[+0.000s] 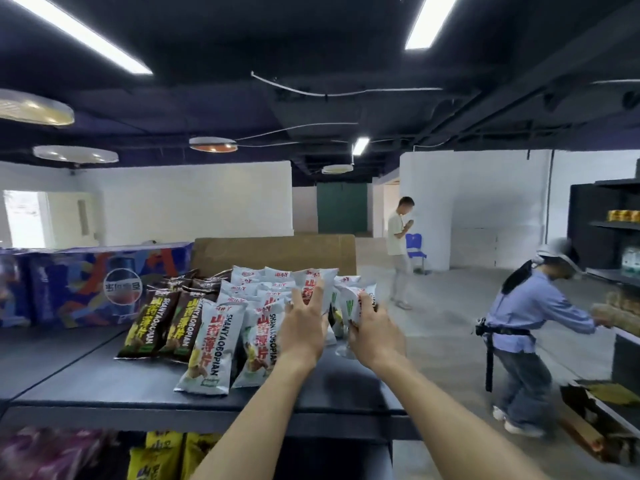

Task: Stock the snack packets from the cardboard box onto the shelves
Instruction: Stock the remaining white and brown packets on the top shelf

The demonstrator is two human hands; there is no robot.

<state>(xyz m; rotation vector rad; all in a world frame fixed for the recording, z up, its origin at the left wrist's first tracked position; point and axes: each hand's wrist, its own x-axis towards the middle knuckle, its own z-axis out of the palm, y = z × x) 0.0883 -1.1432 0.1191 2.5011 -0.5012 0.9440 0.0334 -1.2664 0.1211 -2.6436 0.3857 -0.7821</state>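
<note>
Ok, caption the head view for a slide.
Left hand steadies white packets on the shelf top while right hand grips another packet.

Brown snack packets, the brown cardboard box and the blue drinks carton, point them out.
brown snack packets (145, 327), head view, front of leftmost packet
brown cardboard box (273, 252), head view, upright flap
blue drinks carton (86, 289), head view, printed side

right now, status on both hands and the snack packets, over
Left hand open, fingers spread against white packets on the top shelf. Right hand gripping a green-striped packet at the row's end. Nothing in the way.
</note>
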